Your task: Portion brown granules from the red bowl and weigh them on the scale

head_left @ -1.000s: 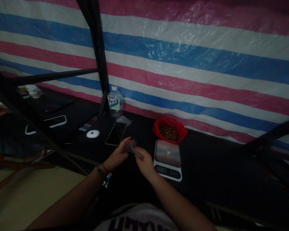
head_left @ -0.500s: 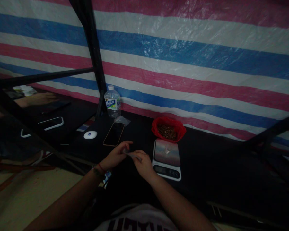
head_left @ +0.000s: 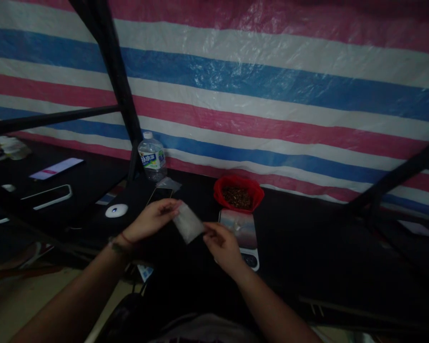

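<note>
A small clear plastic bag point(head_left: 188, 224) is stretched between my two hands above the black table. My left hand point(head_left: 156, 216) pinches its upper left edge between thumb and fingers. At its right corner, my right hand point(head_left: 224, 245) grips it with closed fingertips. Just right of and partly behind my right hand lies a kitchen scale point(head_left: 248, 238) with a small clear piece of plastic point(head_left: 237, 225) on its plate. Behind the scale sits a red plastic bag point(head_left: 219, 193), its mouth spread around small brown pieces point(head_left: 238, 196) whose kind I cannot make out.
A plastic bottle point(head_left: 152, 159) stands at the back left, with a clear bag point(head_left: 168, 184) before it. A phone point(head_left: 159, 194) is partly hidden by my left hand. Left are a white oval device point(head_left: 116, 210) and black frame bars point(head_left: 116, 71). Striped sheeting point(head_left: 253, 105) hangs behind.
The small bag has turned from edge-on to showing its flat face, and my hands have moved apart. My view has shifted, and the person's hand at the far left is gone from sight.
</note>
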